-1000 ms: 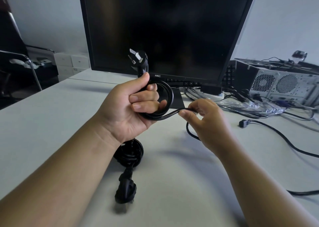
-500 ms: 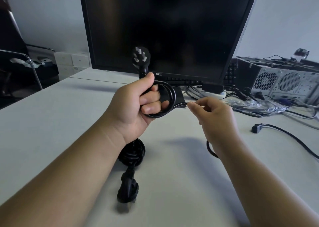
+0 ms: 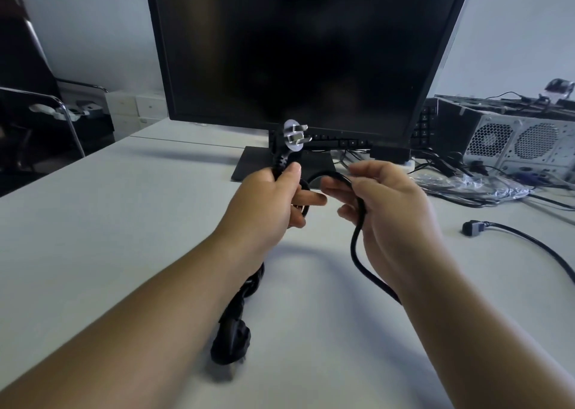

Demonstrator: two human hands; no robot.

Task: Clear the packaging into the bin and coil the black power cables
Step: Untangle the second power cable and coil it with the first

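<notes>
Pale grey desk (image 3: 124, 237), black monitor (image 3: 295, 50) far back: left hand (image 3: 267, 212) clamps the coiled black power cable (image 3: 354, 253), right hand (image 3: 395, 212) grips its slack.

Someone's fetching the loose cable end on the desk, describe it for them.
Find the grey computer case right of the monitor. In front of it, past the clear plastic bag, lies a blocky black connector. Unlike the held plug, it shows no prongs.
</notes>
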